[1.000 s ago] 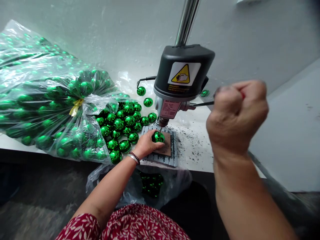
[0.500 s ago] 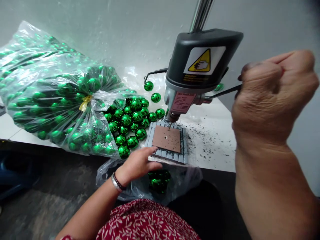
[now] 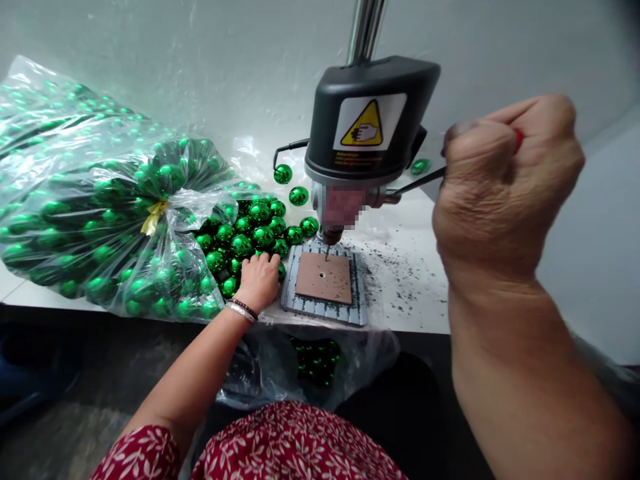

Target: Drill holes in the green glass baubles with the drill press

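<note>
My left hand (image 3: pixel 260 281) is palm down on a pile of shiny green balls (image 3: pixel 242 245) left of the drill. Its fingers bend over the balls, and the tips are hidden, so I cannot tell whether it grips one. My right hand (image 3: pixel 510 193) is a fist around the end of the feed lever (image 3: pixel 423 181), with a bit of red showing between the fingers. The small bench drill (image 3: pixel 373 120) has a thin bit (image 3: pixel 327 253) above a brown square plate (image 3: pixel 333 293) with a small hole. That plate lies on the grey slotted base (image 3: pixel 357 313).
A large clear bag of green balls (image 3: pixel 115 227), tied with yellow ribbon (image 3: pixel 155 217), fills the left of the white table (image 3: pixel 420 300). Dark shavings are scattered right of the base. Below the table edge hangs another clear bag (image 3: pixel 370 360) with green balls inside.
My left hand has moved left and away from me, from the base's front edge onto the pile of green balls. My right fist stays on the lever; the whole view has shifted slightly.
</note>
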Demonstrator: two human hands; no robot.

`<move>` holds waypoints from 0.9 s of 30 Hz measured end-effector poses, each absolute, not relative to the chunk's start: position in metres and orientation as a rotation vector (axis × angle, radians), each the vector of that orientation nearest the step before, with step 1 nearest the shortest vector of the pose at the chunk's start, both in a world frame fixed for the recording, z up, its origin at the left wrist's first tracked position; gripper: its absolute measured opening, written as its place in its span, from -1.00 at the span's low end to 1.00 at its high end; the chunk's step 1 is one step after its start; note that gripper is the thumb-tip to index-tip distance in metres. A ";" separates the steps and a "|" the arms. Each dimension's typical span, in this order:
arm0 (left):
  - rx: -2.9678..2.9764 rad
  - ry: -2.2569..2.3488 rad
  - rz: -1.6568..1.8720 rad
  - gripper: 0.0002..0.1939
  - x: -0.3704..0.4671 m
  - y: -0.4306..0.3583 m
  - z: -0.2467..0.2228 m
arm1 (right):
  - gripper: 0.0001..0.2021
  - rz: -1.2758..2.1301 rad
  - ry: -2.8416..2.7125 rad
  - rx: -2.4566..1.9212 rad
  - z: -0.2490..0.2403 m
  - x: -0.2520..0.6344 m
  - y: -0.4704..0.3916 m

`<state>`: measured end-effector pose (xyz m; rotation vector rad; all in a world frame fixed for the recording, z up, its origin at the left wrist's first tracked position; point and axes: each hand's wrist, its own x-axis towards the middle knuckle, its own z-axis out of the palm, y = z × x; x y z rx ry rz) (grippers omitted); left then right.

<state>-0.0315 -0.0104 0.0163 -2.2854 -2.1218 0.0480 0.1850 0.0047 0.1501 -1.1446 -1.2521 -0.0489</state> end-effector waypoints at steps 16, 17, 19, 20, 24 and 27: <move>-1.987 -3.086 -2.765 -0.58 -0.014 -0.011 0.025 | -0.83 0.001 -1.284 -1.133 0.151 0.185 0.003; -2.021 -3.096 -2.620 -0.56 -0.011 -0.009 0.022 | -0.83 0.003 -1.288 -1.131 0.152 0.185 0.003; -2.146 -2.999 -2.316 -0.49 -0.005 -0.006 0.016 | -0.82 0.012 -1.294 -1.125 0.152 0.185 0.003; -2.210 -2.911 -2.192 -0.47 -0.002 -0.004 0.012 | -0.82 0.019 -1.296 -1.118 0.151 0.185 0.004; -2.431 -2.611 -1.891 -0.43 0.005 0.005 -0.004 | -0.80 0.035 -1.298 -1.067 0.149 0.187 0.006; -2.484 -2.531 -1.697 -0.43 0.009 0.009 -0.011 | -0.82 0.054 -1.300 -1.048 0.150 0.188 0.007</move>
